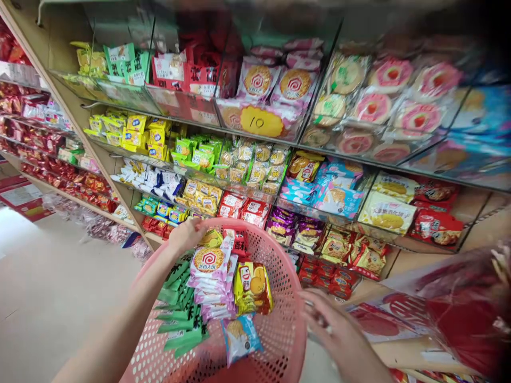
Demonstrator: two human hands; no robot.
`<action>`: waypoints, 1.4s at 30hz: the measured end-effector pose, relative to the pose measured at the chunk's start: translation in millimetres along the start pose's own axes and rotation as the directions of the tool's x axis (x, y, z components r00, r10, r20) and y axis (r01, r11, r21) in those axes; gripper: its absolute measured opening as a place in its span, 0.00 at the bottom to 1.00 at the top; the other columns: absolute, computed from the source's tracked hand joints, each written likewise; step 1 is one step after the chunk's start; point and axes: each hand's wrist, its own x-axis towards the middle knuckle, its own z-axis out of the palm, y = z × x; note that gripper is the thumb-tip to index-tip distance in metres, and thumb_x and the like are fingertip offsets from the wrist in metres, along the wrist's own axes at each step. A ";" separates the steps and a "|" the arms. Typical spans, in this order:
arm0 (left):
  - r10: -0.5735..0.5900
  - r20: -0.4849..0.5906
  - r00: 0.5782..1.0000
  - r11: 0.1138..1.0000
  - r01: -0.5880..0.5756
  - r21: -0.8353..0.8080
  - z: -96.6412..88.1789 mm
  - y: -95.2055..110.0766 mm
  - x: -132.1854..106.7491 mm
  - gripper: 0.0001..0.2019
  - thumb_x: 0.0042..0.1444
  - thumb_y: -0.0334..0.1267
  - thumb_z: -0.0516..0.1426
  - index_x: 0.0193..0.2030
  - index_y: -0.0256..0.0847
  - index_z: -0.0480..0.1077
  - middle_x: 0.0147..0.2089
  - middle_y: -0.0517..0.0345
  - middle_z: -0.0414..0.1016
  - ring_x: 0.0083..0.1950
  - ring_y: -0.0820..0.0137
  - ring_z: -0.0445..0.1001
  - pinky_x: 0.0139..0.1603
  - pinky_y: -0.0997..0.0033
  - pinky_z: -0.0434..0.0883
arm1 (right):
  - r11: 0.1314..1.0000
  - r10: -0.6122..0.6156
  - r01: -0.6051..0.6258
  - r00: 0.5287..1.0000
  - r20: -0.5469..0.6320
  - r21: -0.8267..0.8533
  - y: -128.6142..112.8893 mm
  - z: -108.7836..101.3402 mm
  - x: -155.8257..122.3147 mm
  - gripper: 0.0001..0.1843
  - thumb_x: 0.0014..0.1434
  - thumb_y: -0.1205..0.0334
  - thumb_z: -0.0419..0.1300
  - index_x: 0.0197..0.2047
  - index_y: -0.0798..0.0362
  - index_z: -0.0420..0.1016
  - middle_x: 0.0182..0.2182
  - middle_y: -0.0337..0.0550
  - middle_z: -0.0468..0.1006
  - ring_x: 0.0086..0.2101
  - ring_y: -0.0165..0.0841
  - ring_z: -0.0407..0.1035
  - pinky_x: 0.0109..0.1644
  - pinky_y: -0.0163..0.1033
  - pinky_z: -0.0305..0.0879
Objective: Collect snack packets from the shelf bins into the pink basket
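A pink perforated plastic basket (285, 298) is tilted in front of me. My left hand (187, 234) is closed on its far left rim, with the fingertips partly hidden. On the right side, my right hand (325, 322) is closed around the rim and slightly blurred. Inside lie a stack of green packets (183, 319), a pile of pink-and-white biscuit packets (209, 260), a yellow-and-brown biscuit packet (253, 287) and a light blue packet (241, 336). A red packet (240, 242) and a small yellow packet (211, 238) are behind them.
Shelves of wrapped snacks stand ahead, with clear front panels and a yellow price tag (261, 121) marked 10. Another shelf of red packets (48, 149) is at the left, above pale floor (59, 276). Plastic-wrapped red goods (459, 314) are at the lower right.
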 end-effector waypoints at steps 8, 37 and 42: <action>0.120 0.013 0.993 0.993 -0.120 -0.019 13.0 1.0 27.5 0.27 0.57 0.51 0.44 0.57 0.37 0.65 0.49 0.43 0.76 0.51 0.57 0.74 0.47 0.65 0.68 | 0.970 -0.006 -0.108 0.885 -0.465 -0.218 46.8 -98.5 8.2 0.14 0.61 0.51 0.51 0.45 0.47 0.70 0.40 0.45 0.76 0.35 0.35 0.72 0.39 0.39 0.69; 0.120 0.015 0.993 0.993 -0.120 -0.020 19.9 -9.9 31.1 0.29 0.56 0.53 0.41 0.56 0.39 0.66 0.47 0.44 0.77 0.50 0.54 0.74 0.44 0.64 0.69 | 0.596 -0.195 -0.039 0.962 -0.192 -0.802 39.7 -161.0 144.9 0.15 0.57 0.60 0.59 0.46 0.55 0.67 0.42 0.50 0.68 0.42 0.43 0.63 0.44 0.43 0.57; 0.091 0.016 0.996 0.995 -0.091 -0.032 18.2 -9.6 26.4 0.29 0.55 0.54 0.42 0.56 0.39 0.66 0.49 0.43 0.76 0.51 0.54 0.74 0.45 0.63 0.68 | 0.684 -0.189 -0.010 0.963 -0.191 -0.729 45.9 -166.9 147.8 0.08 0.58 0.58 0.57 0.39 0.53 0.66 0.39 0.48 0.70 0.40 0.41 0.65 0.40 0.42 0.56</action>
